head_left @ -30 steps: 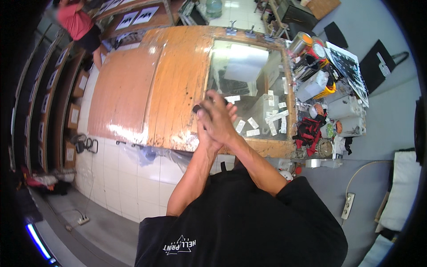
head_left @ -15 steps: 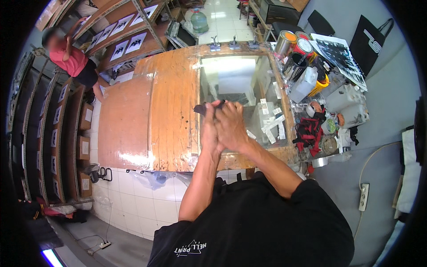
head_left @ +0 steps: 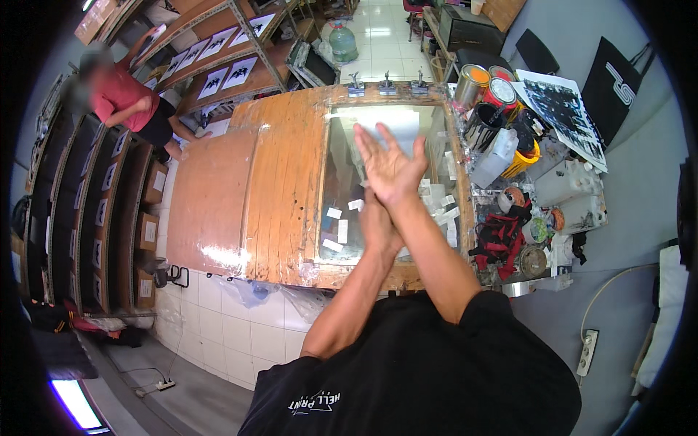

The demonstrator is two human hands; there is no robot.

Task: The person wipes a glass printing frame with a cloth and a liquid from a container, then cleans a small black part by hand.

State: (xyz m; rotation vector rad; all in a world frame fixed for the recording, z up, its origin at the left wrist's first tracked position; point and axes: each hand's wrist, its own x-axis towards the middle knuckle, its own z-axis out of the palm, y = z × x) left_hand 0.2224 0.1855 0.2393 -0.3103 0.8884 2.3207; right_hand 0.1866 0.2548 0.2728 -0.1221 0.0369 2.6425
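My right hand (head_left: 392, 166) is raised above a glass panel (head_left: 343, 174) set in the wooden table (head_left: 283, 189). Its palm shows, its fingers are spread and it holds nothing. Pressed against the right wrist from beneath is my left hand (head_left: 379, 221), which looks closed round it. The right wrist covers most of the left fingers, so anything in them is hidden. Several small white paper slips (head_left: 342, 231) lie at the glass, on both sides of my hands. The dark cloth is not visible now.
Metal hinge clamps (head_left: 387, 89) line the table's far edge. Paint cans (head_left: 471, 86), a white plastic jug (head_left: 496, 154) and red and black rags (head_left: 502, 229) crowd the right side. At the far left a person in a red shirt (head_left: 127, 94) stands beside shelves (head_left: 116, 218) holding prints.
My hands were clasped together with a dark cloth poking out. Now the right hand has turned palm up and spread, while the left has slid down to its wrist. More paper slips show.
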